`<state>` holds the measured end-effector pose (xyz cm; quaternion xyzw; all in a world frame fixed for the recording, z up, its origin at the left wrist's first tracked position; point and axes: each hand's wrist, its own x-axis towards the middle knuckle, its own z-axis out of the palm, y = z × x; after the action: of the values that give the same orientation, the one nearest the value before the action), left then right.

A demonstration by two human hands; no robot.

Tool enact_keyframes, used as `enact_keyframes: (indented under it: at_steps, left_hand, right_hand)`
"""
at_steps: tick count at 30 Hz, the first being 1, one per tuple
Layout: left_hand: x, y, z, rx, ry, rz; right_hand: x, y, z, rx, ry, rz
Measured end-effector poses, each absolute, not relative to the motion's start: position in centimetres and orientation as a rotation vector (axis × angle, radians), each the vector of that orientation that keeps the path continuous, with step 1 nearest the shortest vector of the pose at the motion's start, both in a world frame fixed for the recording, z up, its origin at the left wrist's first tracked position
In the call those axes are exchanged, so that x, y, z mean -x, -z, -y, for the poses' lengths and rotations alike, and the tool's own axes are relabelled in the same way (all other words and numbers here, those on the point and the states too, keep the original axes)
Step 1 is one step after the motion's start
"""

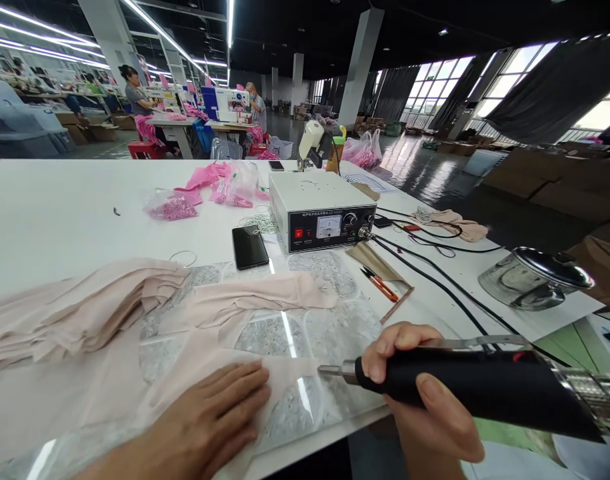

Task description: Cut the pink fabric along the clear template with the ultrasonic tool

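Flat on a pale pink fabric piece [289,371], my left hand [212,413] has its fingers stretched out side by side. The fabric lies over a grey marbled clear mat [335,333]. In my right hand [425,393] is a black handheld ultrasonic welder [465,380], fingers wrapped round its barrel. Its metal tip points left and is at the fabric's right end; whether it touches is unclear. Another pale pink piece [255,297] lies farther back on the mat. To the left is a stack of the same fabric [95,303].
A white control box [329,200] with a meter stands behind the mat, black cables running right. Nearby lie a phone [249,247], orange thread snips [379,285] and a lidded metal pot [532,280]. Bagged pink pieces [172,205] lie at the back. Co-workers sit at sewing machines beyond.
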<state>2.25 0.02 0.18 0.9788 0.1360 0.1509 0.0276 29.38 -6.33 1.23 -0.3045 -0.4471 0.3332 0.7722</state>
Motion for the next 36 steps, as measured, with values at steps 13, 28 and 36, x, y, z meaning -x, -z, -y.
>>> enact_keyframes:
  at_steps: [13,28,36]
  left_hand:
    - [-2.2,0.3,1.9,-2.910,-0.495,-0.686]
    - [-2.1,-0.8,0.3,-2.936,-0.505,-0.667]
    - [-3.0,1.0,0.5,-2.972,-0.595,-0.741]
  right_hand:
    - [-29.5,-1.1,7.5,0.661,-0.804,0.968]
    - [-29.5,-1.0,7.3,0.604,-0.832,0.954]
    - [-29.6,-0.4,7.0,0.597,-0.857,0.980]
